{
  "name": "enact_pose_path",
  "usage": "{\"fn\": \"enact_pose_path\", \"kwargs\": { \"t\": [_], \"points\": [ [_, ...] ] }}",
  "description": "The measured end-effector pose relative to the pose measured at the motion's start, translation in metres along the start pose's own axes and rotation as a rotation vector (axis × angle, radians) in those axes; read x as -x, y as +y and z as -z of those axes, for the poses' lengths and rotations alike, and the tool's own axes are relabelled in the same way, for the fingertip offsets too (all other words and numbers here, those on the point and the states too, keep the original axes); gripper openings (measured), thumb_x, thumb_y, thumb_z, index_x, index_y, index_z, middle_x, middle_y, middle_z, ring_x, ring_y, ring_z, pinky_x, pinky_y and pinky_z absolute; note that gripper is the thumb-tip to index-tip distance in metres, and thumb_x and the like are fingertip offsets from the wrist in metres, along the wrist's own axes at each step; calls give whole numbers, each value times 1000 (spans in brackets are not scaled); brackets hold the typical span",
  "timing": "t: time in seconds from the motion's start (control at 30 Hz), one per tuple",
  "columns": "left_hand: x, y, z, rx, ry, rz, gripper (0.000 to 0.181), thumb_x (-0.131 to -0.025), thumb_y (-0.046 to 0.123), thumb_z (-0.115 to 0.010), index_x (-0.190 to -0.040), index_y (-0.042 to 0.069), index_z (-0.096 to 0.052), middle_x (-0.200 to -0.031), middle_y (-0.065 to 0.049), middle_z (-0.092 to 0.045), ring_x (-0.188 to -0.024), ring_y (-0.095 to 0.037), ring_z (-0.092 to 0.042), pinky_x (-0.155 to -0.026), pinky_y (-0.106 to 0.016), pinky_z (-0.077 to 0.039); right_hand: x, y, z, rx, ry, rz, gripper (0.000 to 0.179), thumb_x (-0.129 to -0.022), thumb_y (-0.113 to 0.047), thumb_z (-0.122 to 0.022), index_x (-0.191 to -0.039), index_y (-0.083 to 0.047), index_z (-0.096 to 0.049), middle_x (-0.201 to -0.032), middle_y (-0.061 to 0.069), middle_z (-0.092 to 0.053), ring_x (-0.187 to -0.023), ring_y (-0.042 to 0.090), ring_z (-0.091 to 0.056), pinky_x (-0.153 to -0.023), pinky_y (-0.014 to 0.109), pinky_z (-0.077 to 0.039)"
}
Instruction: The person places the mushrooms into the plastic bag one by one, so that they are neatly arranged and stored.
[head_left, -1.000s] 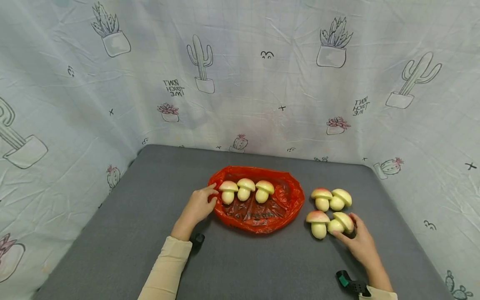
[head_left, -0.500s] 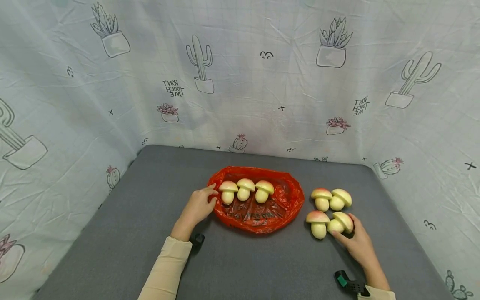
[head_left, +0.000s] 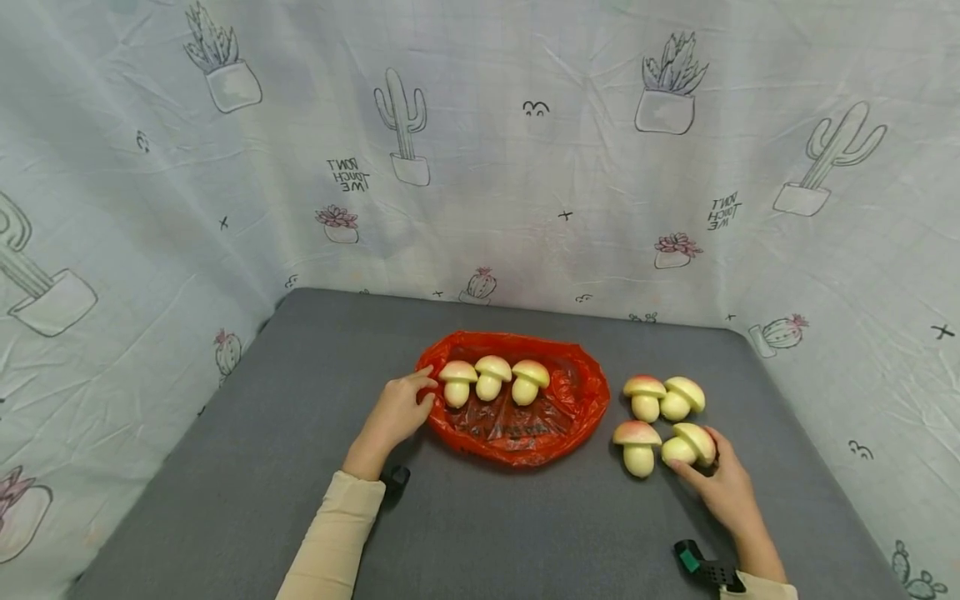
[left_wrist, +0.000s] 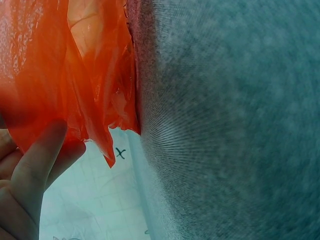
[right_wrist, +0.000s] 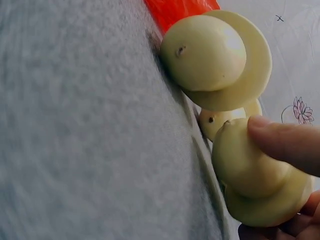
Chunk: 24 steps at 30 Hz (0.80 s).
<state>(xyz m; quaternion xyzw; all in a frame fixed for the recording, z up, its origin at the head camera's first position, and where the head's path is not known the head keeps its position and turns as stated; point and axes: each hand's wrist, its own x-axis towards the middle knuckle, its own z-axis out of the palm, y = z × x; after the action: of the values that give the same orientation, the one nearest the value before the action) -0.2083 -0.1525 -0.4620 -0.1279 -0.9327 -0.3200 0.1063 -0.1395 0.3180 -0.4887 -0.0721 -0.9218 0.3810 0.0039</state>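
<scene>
Grey tabletop spreads out nearest, where a yellowish mushroom sits between the right hand's thumb and fingers, gripped. Three others lie just beside. Farther over, the left hand pinches the red bag; three mushrooms lie inside. Only the right wrist view reveals dark pits on stem ends. Cactus-printed curtain hangs behind.

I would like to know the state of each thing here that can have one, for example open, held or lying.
Red bag: open, mouth up, crumpled
Mushrooms in the bag: three, lying in a row
Left hand: pinching the bag's edge
Right hand: gripping one mushroom
That mushroom: held; whether lifted, unclear
Other mushrooms: three, lying on the table
Cloth: hanging, creased
</scene>
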Motion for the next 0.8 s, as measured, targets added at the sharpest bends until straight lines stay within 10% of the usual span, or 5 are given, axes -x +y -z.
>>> {"fn": "enact_pose_path", "kwargs": {
  "t": [0.33,0.6,0.8],
  "points": [
    [0,2,1,7,4,-6,23,-85,4,-61,-104,-4,-70,-131,-17,-57,-109,-34,-61,-77,-37,-46,4,-15,11,-55,13,29,98,-88,-34,-66,-149,7,-2,-147,38,-18,-131,53,-29,-99,58,-32],
    [1,3,2,4,6,-5,22,-85,5,-60,-104,-4,-71,-131,-16,-58,-116,-33,-57,-87,-40,-49,3,-36,17,-102,47,165,94,-87,-25,-69,-149,6,-6,-147,37,-20,-128,52,-32,-79,-1,-30],
    [1,2,2,6,-3,-2,22,-86,5,-61,-104,-4,-70,-132,-17,-57,-107,-35,-61,-73,-35,-46,-3,-56,12,-95,61,324,88,-85,-19,-71,-149,4,-14,-144,32,-29,-130,26,-40,-83,-4,-27]
  ]
}}
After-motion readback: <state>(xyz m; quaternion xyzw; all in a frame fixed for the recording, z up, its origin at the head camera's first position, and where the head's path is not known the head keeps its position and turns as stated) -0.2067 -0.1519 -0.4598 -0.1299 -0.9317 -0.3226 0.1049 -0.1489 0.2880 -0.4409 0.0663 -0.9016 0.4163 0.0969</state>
